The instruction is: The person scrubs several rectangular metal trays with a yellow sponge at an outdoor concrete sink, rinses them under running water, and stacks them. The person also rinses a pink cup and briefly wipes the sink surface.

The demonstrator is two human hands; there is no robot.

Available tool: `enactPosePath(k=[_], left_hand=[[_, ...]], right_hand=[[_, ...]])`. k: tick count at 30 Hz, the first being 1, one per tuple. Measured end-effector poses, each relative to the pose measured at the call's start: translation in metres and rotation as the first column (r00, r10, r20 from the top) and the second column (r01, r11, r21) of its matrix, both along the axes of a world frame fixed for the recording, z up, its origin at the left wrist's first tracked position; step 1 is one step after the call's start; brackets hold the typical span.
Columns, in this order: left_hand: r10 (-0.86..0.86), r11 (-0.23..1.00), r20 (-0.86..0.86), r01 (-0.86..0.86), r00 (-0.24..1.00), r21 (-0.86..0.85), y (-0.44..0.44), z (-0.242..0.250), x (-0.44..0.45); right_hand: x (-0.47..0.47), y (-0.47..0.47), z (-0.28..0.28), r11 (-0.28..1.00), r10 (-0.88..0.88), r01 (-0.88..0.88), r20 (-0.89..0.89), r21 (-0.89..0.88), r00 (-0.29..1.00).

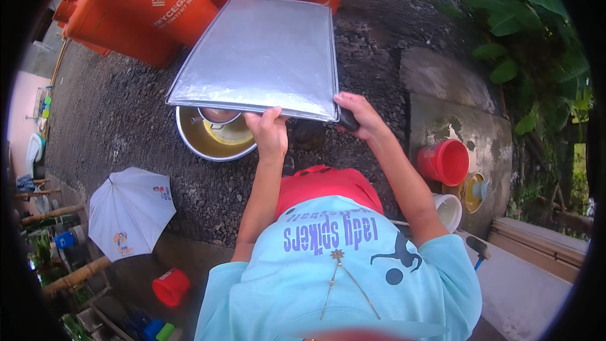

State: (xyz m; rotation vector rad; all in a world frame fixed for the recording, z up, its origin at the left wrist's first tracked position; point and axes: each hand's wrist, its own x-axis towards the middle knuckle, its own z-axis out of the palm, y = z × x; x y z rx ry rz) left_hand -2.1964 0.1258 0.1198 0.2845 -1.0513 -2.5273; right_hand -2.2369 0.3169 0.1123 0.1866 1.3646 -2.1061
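Observation:
A large flat rectangular metal tray (265, 57) is tilted in front of me, above the gravel. My left hand (269, 132) grips its near edge, the thumb on top. At the tray's near right corner is my right hand (358, 112), with a black object (348, 120) held in it; what that object is I cannot tell. Partly under the tray stands a big metal pot (189, 139) on the gravel, and a smaller metal pan (218, 114) lies inside it. The underside of the tray is hidden.
Several orange gas cylinders (156, 14) stand beyond the tray. An open white umbrella (132, 213) rests at the left, near a red container (171, 287). At the right, on concrete, are a red bucket (442, 162), a white bucket (449, 213) and a yellowish basin (473, 192).

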Motion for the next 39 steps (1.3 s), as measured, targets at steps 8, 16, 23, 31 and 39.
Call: enactPosePath(k=[8,16,23,31,39], left_hand=[[-0.530,0.830,0.093,0.492,0.843,0.264,0.038,0.011,0.046],[-0.171,0.952,0.060,0.149,0.983,0.267,0.070,-0.030,0.003],[-0.050,0.936,0.143,-0.004,0.988,0.353,0.072,-0.040,-0.014],[0.042,0.964,0.238,-0.102,0.970,0.245,0.081,-0.023,-0.013],[0.085,0.966,0.194,-0.129,0.977,0.226,0.083,-0.012,-0.010]], right_hand=[[-0.028,0.019,0.004,0.942,0.314,-0.323,-0.105,-0.085,0.944],[-0.054,0.022,-0.017,0.863,0.296,-0.171,-0.202,0.475,0.933],[-0.056,-0.006,0.041,0.817,-0.015,0.538,-0.925,0.207,0.379],[-0.036,-0.048,0.067,0.735,0.340,0.510,-0.893,0.447,0.294],[-0.035,-0.033,0.071,0.828,0.207,0.453,-0.932,0.329,0.299]])
